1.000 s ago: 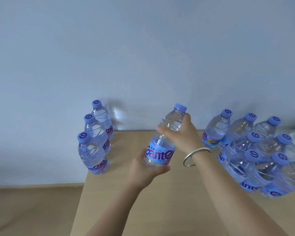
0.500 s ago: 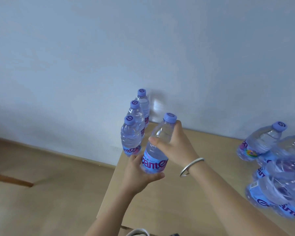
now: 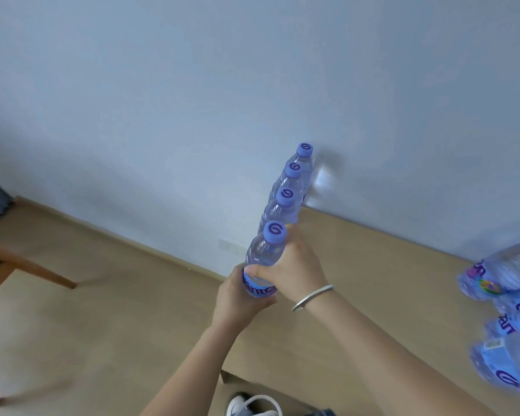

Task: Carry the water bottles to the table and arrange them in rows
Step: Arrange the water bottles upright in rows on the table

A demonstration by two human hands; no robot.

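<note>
Both my hands grip one clear water bottle [image 3: 264, 253] with a purple cap and blue label. My left hand [image 3: 237, 298] wraps its lower part around the label. My right hand [image 3: 294, 265], with a silver bangle on the wrist, holds its upper body. The bottle stands upright at the near end of a row of three like bottles [image 3: 285, 193] along the left edge of the light wooden table [image 3: 373, 265]. Whether its base touches the table is hidden by my hands.
A cluster of several more bottles [image 3: 505, 310] stands at the table's right side, partly cut off by the frame edge. A pale wall rises behind the table. Wooden chair legs [image 3: 27, 265] stand on the floor at left. A shoe [image 3: 252, 406] shows below the table edge.
The held bottle has moved left and down into line with the three-bottle row. The view has swung left, pushing the bottle cluster toward the right edge.
</note>
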